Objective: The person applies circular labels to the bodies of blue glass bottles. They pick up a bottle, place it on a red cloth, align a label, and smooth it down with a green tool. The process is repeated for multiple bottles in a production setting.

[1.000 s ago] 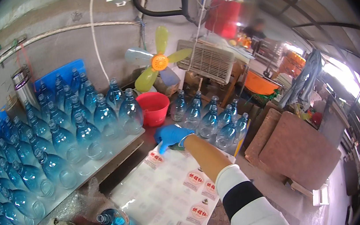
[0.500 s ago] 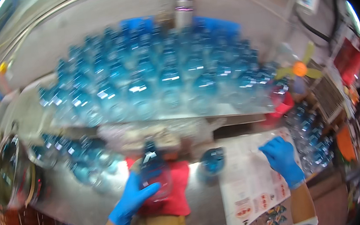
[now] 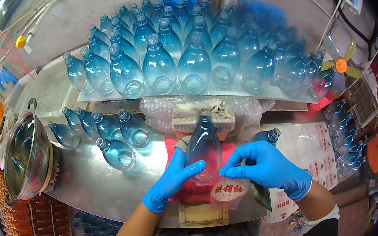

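Note:
In my gloved left hand (image 3: 168, 185) is a blue glass bottle (image 3: 203, 151), its neck pointing away from me. The bottle lies over a pink cloth (image 3: 183, 194), its neck against a folded pale cloth (image 3: 184, 118). My gloved right hand (image 3: 271, 167) pinches the edge of a clear label (image 3: 228, 191) with red lettering, just by the bottle's near end. Under that hand shows a dark green pointed piece (image 3: 261, 196) that I cannot identify. Another blue bottle (image 3: 272, 135) is partly hidden behind the right hand. Printed label sheets (image 3: 298, 152) lie to its right.
Many blue bottles (image 3: 160, 67) stand on a raised shelf at the back. Several more (image 3: 118, 154) are on the metal table (image 3: 114, 196) at left, beside a metal pot (image 3: 26, 160). A small fan (image 3: 340, 65) stands at right. A wooden block (image 3: 203, 213) sits at the near edge.
My right hand has come left from the label sheets to the bottle, with a label now in its fingers. The left hand stays on the bottle. The head view has shifted.

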Demonstrator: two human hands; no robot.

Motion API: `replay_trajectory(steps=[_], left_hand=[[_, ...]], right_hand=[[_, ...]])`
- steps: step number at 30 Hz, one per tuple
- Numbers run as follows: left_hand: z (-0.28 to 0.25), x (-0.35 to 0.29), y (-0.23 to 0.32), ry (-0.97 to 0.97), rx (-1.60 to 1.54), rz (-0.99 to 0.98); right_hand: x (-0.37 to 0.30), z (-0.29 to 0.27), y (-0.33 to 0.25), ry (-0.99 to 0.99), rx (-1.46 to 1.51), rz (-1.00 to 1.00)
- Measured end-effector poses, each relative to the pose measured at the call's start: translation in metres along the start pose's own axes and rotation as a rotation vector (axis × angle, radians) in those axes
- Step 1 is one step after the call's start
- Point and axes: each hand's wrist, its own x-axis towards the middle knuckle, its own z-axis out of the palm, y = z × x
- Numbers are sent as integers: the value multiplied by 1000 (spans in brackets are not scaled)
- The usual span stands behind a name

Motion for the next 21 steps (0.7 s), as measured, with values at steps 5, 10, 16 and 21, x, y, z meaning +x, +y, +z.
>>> replay_trajectory(steps=[5, 10, 16, 21], left_hand=[[-2, -1, 9, -74, -221, -43], [-6, -2, -2, -61, -212, -41], [-1, -1, -1, -79, -104, -29], [21, -4, 8, 54, 49, -14]], right_hand=[[20, 8, -3, 44, 64, -42], [39, 9, 3, 75, 43, -166], [53, 7, 5, 89, 42, -242], [57, 8, 3, 374, -298, -230]])
